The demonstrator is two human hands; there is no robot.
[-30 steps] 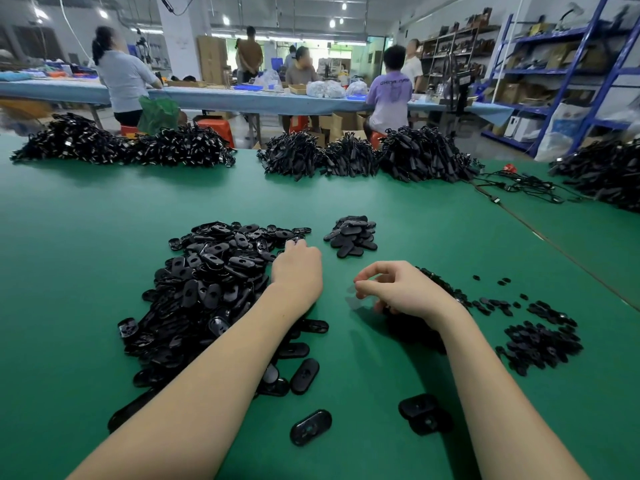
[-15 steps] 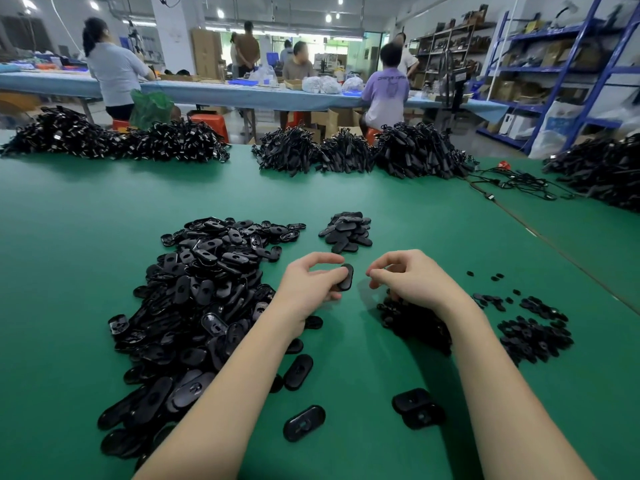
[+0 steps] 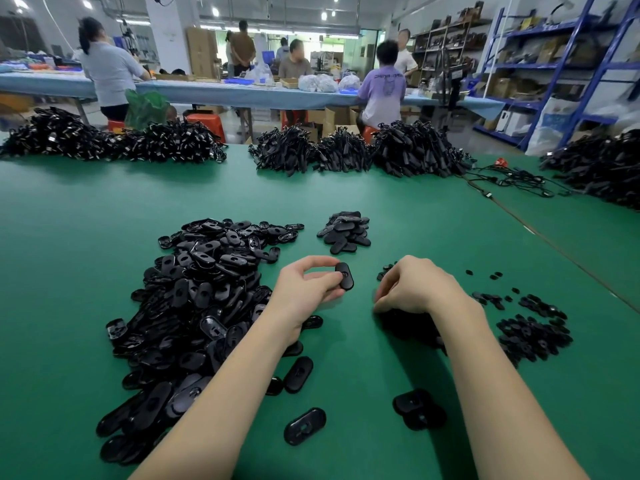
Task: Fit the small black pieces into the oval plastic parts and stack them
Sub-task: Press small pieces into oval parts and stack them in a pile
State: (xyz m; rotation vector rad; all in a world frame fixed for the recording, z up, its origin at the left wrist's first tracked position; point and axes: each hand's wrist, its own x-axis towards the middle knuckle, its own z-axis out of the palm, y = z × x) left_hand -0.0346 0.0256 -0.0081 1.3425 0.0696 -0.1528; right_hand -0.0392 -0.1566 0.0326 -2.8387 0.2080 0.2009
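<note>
1. Left hand (image 3: 308, 289): pinching one oval plastic part (image 3: 344, 276) between thumb and fingertips, raised off the green table (image 3: 69, 237), hole side turned toward the right hand.
2. Right hand (image 3: 414, 285): fingers curled downward, knuckles up, just above a dark heap of small black pieces (image 3: 412, 323); impossible to tell whether a piece sits between the fingertips.
3. More small black pieces (image 3: 533, 336) scattered and heaped further right, well apart from the held oval.
4. Big loose pile of oval parts (image 3: 194, 299) to the left; a smaller heap (image 3: 346, 230) beyond the hands, probably the finished ones.
5. Handling, as a judgement: rigid moulded plastic, very light, glossy and likely a little slippery; unlikely to bend, so best held by the long edges, leaving the central recess free.
6. Small pieces probably fiddly: a fingertip pinch on the sides, then a straight press into the recess.
7. Risk: a light part flicking out of the pinch if pressed off-centre.
</note>
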